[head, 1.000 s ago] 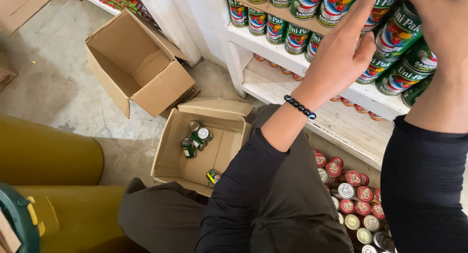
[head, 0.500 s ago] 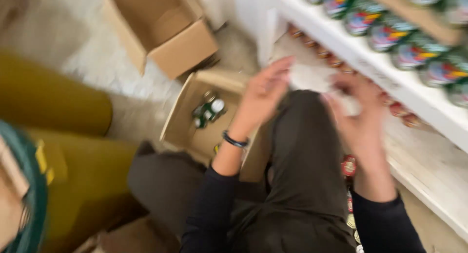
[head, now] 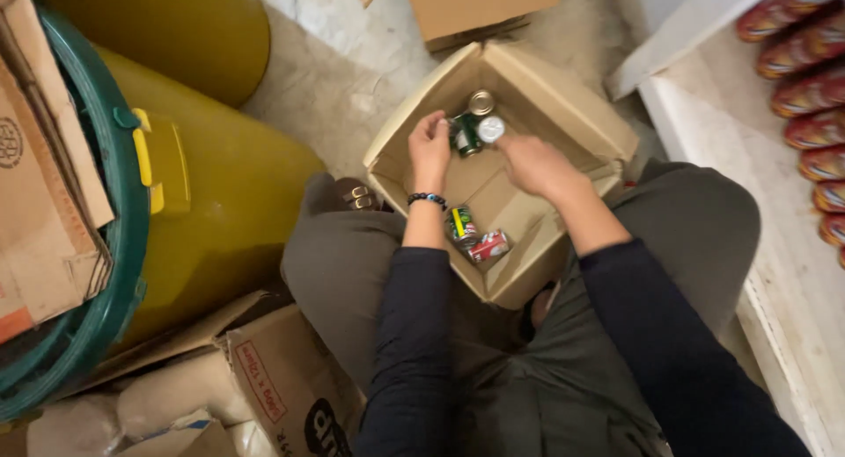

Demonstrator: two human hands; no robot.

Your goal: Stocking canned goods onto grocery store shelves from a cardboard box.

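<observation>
left hand (head: 429,145) curled round small green metal can (head: 466,134) | right hand (head: 535,165) loosely open, fingertips at white-topped can (head: 490,129) (grip unclear) | both inside open brown cardboard box (head: 563,105) on floor

- Your box (head: 563,114) is plain tan cardboard.
- The can (head: 465,135) at your left hand (head: 429,149) is green, with a white end.
- Two cans (head: 475,234) lower down show red, green and white.
- Your wristband (head: 427,197) is black with blue beads.
- Your sleeves (head: 414,334) are black, your trousers (head: 695,219) grey-olive.
- The drums (head: 220,184) are mustard yellow.
- The bin (head: 106,246) has a teal-green rim.
- The shelf cans (head: 814,87) are red with a yellow band.
</observation>
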